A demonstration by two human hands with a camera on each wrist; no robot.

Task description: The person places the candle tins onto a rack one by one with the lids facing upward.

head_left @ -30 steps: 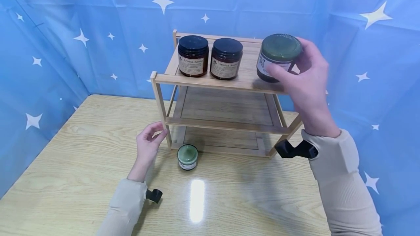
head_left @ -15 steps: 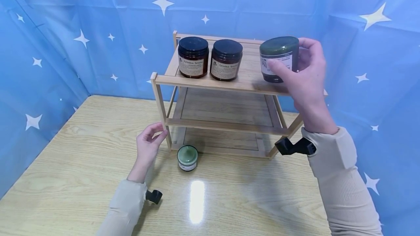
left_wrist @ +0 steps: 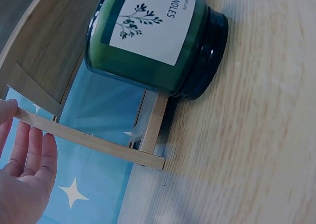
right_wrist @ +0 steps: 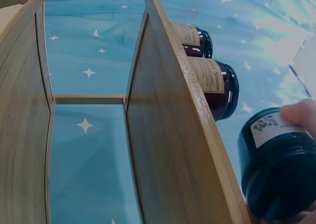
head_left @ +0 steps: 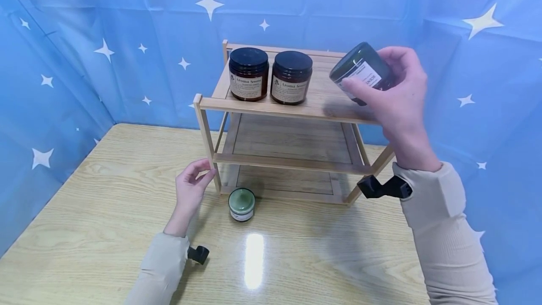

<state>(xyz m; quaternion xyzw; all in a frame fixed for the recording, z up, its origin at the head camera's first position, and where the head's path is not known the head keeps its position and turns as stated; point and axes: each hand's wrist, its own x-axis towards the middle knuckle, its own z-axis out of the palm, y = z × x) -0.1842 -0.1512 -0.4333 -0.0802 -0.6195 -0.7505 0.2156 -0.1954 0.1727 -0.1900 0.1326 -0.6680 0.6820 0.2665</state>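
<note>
My right hand (head_left: 402, 93) grips a dark green candle jar (head_left: 363, 72) by its sides, above the right part of the shelf's top tier. The jar is tilted to the left, its white label partly covered by my thumb. My left hand (head_left: 192, 185) pinches the front left leg of the wooden shelf (head_left: 292, 112), thumb and fingers either side of the post (left_wrist: 94, 141). Another green candle jar (head_left: 242, 205) stands upside down on the table before the shelf; the left wrist view shows its black lid (left_wrist: 205, 54) against the tabletop.
Two brown jars with black lids, a left one (head_left: 248, 74) and a right one (head_left: 292, 77), stand side by side on the top tier. Beneath are a middle tier (head_left: 292, 140) and a low tier (head_left: 288, 181). A blue star-patterned curtain (head_left: 161, 22) hangs behind the wooden table (head_left: 106, 225).
The jar in my right hand has turned from roughly level, green base up, to a leftward tilt, showing more of its label. My left hand has stayed at the shelf leg.
</note>
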